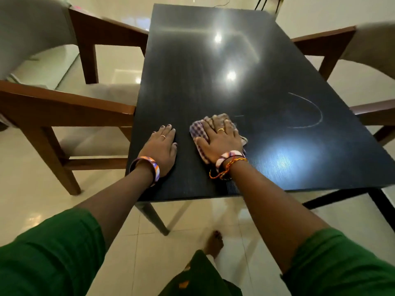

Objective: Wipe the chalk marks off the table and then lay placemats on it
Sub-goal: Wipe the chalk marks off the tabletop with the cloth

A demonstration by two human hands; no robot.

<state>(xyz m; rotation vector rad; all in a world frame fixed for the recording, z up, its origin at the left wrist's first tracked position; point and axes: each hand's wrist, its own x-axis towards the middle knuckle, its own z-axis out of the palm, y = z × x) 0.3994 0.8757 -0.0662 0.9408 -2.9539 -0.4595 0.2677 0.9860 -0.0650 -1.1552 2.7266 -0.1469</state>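
Observation:
A dark rectangular table (213,60) stretches away from me. A white curved chalk mark (314,107) shows on its right side, with a short faint stroke (239,116) just right of the cloth. My right hand (222,139) lies flat with straight fingers on a checked cloth (197,133), pressing it to the tabletop near the front middle. My left hand (162,146) rests flat on the table near the front left edge, holding nothing. No placemats are in view.
A wooden chair with grey upholstery (64,107) stands close against the table's left side. Another chair (363,60) stands at the right side. The floor is glossy pale tile (32,199). My bare foot (214,242) shows under the table's front edge.

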